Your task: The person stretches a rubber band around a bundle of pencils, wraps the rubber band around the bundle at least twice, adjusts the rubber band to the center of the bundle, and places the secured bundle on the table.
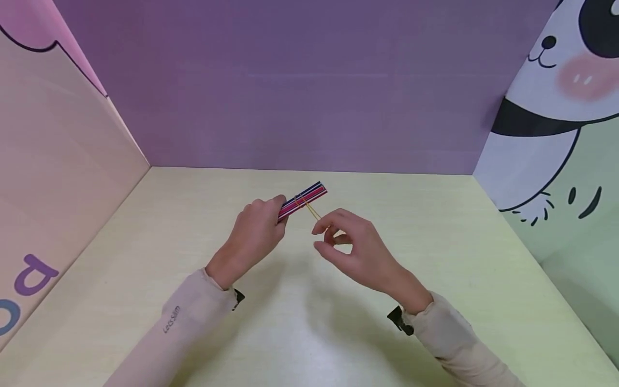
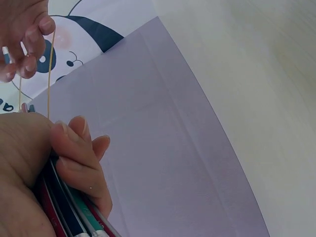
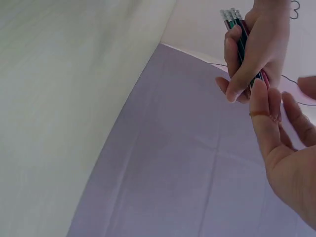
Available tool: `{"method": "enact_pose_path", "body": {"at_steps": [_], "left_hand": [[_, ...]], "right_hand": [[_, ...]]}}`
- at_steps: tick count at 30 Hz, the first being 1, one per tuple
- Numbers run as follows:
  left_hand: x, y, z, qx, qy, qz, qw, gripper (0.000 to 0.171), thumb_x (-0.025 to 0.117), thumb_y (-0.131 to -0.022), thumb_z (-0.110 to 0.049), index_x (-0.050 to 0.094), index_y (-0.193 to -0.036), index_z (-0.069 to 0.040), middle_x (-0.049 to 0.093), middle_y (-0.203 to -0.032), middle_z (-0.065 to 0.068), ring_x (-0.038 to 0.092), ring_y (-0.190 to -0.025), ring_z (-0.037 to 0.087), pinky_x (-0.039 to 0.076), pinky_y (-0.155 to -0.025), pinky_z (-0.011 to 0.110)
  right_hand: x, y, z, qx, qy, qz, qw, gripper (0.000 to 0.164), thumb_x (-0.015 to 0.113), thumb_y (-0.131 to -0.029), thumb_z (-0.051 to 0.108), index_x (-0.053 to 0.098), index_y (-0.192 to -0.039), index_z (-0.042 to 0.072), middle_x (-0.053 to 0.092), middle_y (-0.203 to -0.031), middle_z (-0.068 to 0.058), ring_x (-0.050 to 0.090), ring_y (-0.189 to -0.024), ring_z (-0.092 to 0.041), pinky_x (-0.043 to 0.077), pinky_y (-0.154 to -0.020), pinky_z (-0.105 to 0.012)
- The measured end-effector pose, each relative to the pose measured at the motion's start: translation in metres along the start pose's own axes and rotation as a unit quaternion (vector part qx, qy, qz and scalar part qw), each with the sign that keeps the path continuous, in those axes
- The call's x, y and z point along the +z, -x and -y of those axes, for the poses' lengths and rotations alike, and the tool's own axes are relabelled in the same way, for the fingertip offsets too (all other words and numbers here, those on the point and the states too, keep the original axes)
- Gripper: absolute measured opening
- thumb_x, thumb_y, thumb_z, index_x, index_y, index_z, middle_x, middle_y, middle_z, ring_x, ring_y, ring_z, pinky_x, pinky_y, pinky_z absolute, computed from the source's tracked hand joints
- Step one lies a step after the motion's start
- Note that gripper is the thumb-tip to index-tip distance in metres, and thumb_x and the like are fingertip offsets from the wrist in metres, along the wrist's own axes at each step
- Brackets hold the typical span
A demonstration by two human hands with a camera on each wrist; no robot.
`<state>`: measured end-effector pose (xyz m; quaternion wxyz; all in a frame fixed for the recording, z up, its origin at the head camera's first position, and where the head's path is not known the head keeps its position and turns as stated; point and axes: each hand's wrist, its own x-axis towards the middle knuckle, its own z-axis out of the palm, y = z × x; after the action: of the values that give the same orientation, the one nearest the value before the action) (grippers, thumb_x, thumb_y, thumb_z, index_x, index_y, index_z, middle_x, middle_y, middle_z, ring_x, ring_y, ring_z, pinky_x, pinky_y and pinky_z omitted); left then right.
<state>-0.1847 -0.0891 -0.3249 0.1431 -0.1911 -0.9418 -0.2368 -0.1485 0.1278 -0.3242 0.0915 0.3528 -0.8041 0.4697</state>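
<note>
My left hand [image 1: 258,228] grips a bundle of pencils [image 1: 309,198] in red, dark blue and green, held above the table and slanting up to the right. White-tipped ends of the pencils [image 3: 233,16] stick out past the hand in the right wrist view. A thin yellow rubber band [image 1: 311,210] loops round the bundle beyond the left fingers. From there it stretches to my right hand [image 1: 360,250], whose curled fingers hook it. The taut strand of the rubber band [image 2: 51,74] runs between both hands in the left wrist view.
A pale table [image 1: 193,215] lies beneath both hands. Behind it rises a purple panel [image 1: 309,97], with a pinkish panel [image 1: 58,145] at the left and a panda-printed panel [image 1: 570,204] at the right.
</note>
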Motion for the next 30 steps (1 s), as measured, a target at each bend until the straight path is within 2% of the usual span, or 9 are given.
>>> {"method": "enact_pose_path", "body": {"at_steps": [5,8,11,14,18,22,27,30], "left_hand": [[-0.001,0.001,-0.002,0.010,-0.003,-0.016,0.9998,0.010,0.061,-0.091,0.001,0.056,-0.084,-0.003,0.044,-0.056,0.002,0.038,-0.047,0.014,0.028,-0.043,0.027],[0.000,0.002,-0.004,0.018,-0.009,-0.021,0.9996,0.007,0.062,-0.091,0.001,0.057,-0.087,-0.002,0.048,-0.057,0.003,0.040,-0.046,0.014,0.030,-0.043,0.027],[0.002,0.002,-0.004,0.028,-0.017,-0.030,0.9990,0.007,0.062,-0.091,0.001,0.057,-0.088,-0.003,0.050,-0.058,0.003,0.041,-0.046,0.015,0.030,-0.042,0.027],[0.003,0.002,-0.005,0.038,-0.027,-0.035,0.9983,0.008,0.062,-0.091,0.000,0.057,-0.087,-0.004,0.051,-0.058,0.003,0.041,-0.046,0.015,0.031,-0.043,0.027],[0.005,0.003,-0.007,0.051,-0.037,-0.033,0.9974,0.008,0.063,-0.090,0.000,0.058,-0.087,-0.005,0.054,-0.060,0.003,0.043,-0.047,0.015,0.033,-0.043,0.027],[0.006,0.005,-0.007,0.053,-0.042,-0.028,0.9973,0.008,0.062,-0.090,0.001,0.059,-0.086,-0.005,0.056,-0.062,0.003,0.043,-0.047,0.014,0.034,-0.043,0.026],[0.005,0.007,-0.006,0.052,-0.048,-0.022,0.9972,0.012,0.063,-0.089,0.002,0.056,-0.083,-0.006,0.051,-0.058,0.001,0.041,-0.047,0.014,0.033,-0.043,0.027],[0.006,0.008,-0.006,0.056,-0.054,-0.014,0.9968,0.014,0.063,-0.088,0.002,0.054,-0.083,-0.007,0.050,-0.057,0.000,0.041,-0.047,0.014,0.033,-0.043,0.027]], "right_hand": [[-0.006,-0.003,-0.007,0.089,-0.082,0.002,0.993,0.010,0.064,-0.094,0.006,0.073,-0.098,0.009,0.066,-0.088,-0.003,0.065,-0.069,-0.020,0.056,-0.068,-0.029],[-0.010,-0.005,-0.014,0.145,-0.140,0.007,0.980,0.011,0.063,-0.096,0.008,0.073,-0.098,0.005,0.065,-0.078,-0.008,0.063,-0.062,-0.025,0.054,-0.064,-0.031],[-0.013,-0.007,-0.021,0.192,-0.205,-0.006,0.960,0.015,0.060,-0.096,0.008,0.071,-0.098,-0.003,0.064,-0.078,-0.014,0.058,-0.059,-0.024,0.055,-0.064,-0.034],[-0.015,-0.010,-0.027,0.219,-0.245,-0.023,0.944,0.019,0.057,-0.095,0.006,0.069,-0.097,-0.008,0.062,-0.081,-0.017,0.053,-0.057,-0.020,0.054,-0.059,-0.034],[-0.014,-0.011,-0.033,0.235,-0.257,-0.033,0.937,0.019,0.057,-0.094,0.004,0.069,-0.097,-0.010,0.063,-0.083,-0.014,0.049,-0.057,-0.017,0.047,-0.053,-0.029],[-0.010,-0.012,-0.038,0.252,-0.244,-0.013,0.936,0.017,0.060,-0.094,0.006,0.071,-0.099,-0.008,0.067,-0.083,-0.009,0.046,-0.054,-0.016,0.042,-0.051,-0.026],[-0.006,-0.013,-0.042,0.246,-0.176,0.060,0.951,0.010,0.073,-0.088,0.013,0.075,-0.094,0.005,0.060,-0.066,-0.011,0.040,-0.048,-0.019,0.040,-0.055,-0.027],[-0.007,-0.013,-0.042,0.243,-0.148,0.091,0.954,0.014,0.079,-0.085,0.021,0.074,-0.092,0.010,0.061,-0.070,-0.013,0.039,-0.048,-0.022,0.037,-0.053,-0.027]]}}
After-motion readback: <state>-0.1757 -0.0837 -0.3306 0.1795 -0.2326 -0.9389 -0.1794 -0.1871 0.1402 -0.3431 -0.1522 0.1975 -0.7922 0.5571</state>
